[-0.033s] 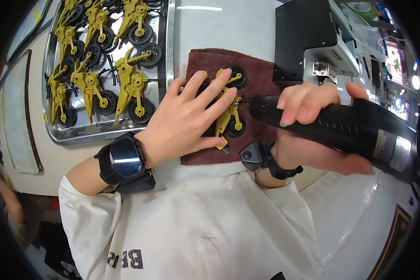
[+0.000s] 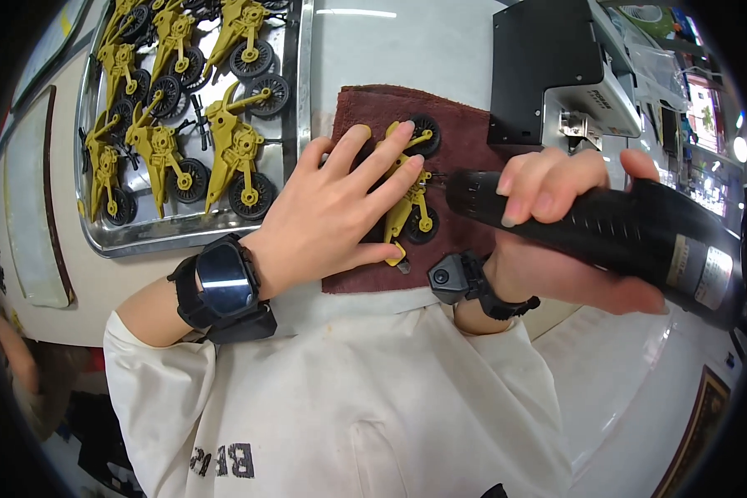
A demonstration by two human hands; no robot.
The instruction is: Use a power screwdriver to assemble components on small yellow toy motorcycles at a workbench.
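Note:
A yellow toy motorcycle with black wheels lies on its side on a dark red leather mat. My left hand rests over it, fingers spread; two fingertips press on its upper part and the thumb touches its lower end. Much of the toy's left side is hidden under this hand. My right hand is wrapped round a black electric screwdriver, held almost level from the right. Its thin bit points left and meets the toy near its middle; whether it sits in a screw is too small to tell.
At the left a metal tray holds several more yellow toy motorcycles. Beyond my right hand stands a black and silver box-shaped machine with a metal fitting on its front. A framed panel lies at the far left.

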